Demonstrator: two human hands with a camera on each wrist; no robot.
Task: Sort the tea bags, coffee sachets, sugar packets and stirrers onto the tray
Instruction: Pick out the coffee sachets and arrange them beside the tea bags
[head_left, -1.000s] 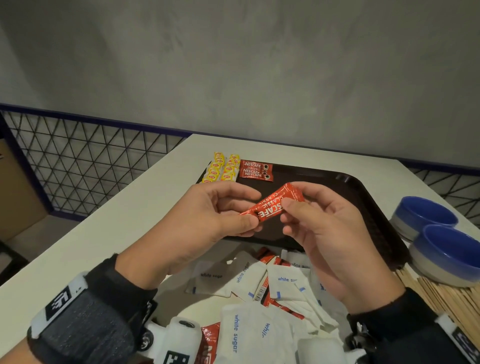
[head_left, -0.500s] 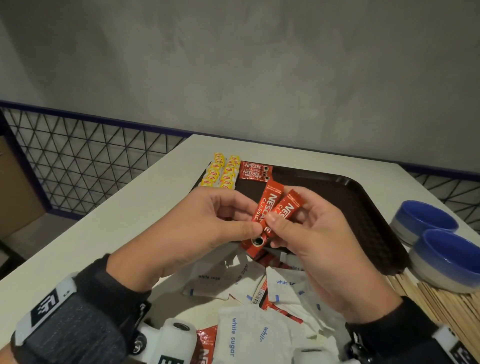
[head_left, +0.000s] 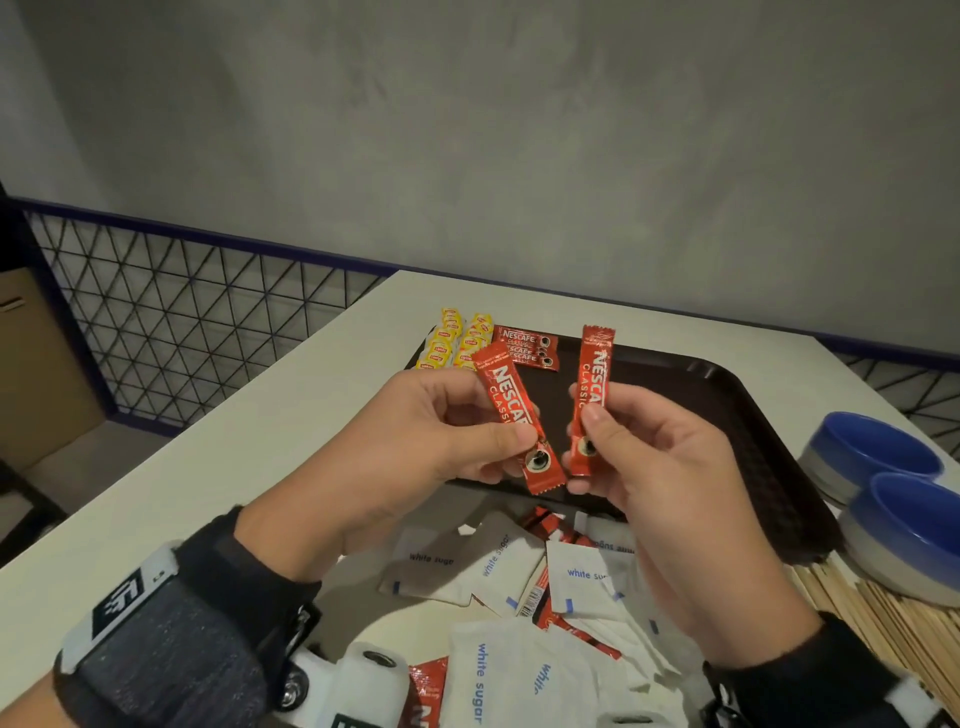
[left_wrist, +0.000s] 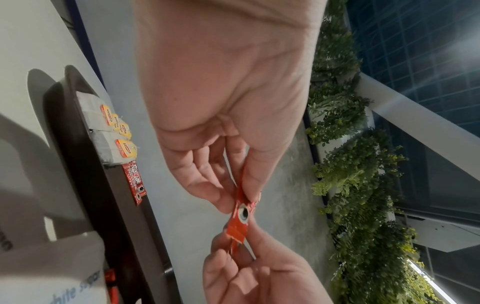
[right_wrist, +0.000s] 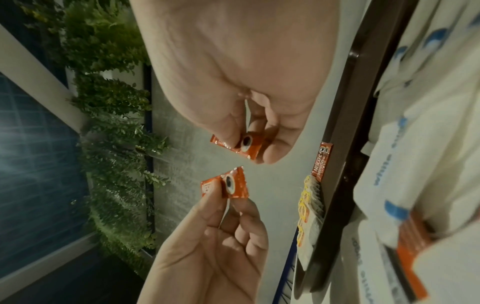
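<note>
Left hand: the left hand (head_left: 415, 431) is raised over the near edge of the tray, thumb and fingertips pinching the lower part of a red coffee stick (head_left: 517, 415); the stick tilts, its top leaning left.
Right hand: the right hand (head_left: 660, 467) pinches a second red coffee stick (head_left: 589, 400) between thumb and forefinger, holding it nearly upright.
Between the sticks: they are just beside each other at the bottom, apart at the top, not touching.
Tray: a dark tray (head_left: 753, 415) lies on the white table (head_left: 234, 452), beyond the hands.
On the tray: yellow-tagged tea bags (head_left: 457, 340) sit in two rows at the far left corner; flat coffee sachets (head_left: 527, 347) lie just right of them.
Unsorted pile: white sugar packets (head_left: 519, 675) lie heaped on the table nearest the person, with more red sachets (head_left: 540, 525) poking out between them.
Stirrers: wooden stirrers (head_left: 872, 618) lie on the table at the right, near the tray's near right corner.
Bowls: two blue bowls (head_left: 883, 483) stand right of the tray, touching each other.
</note>
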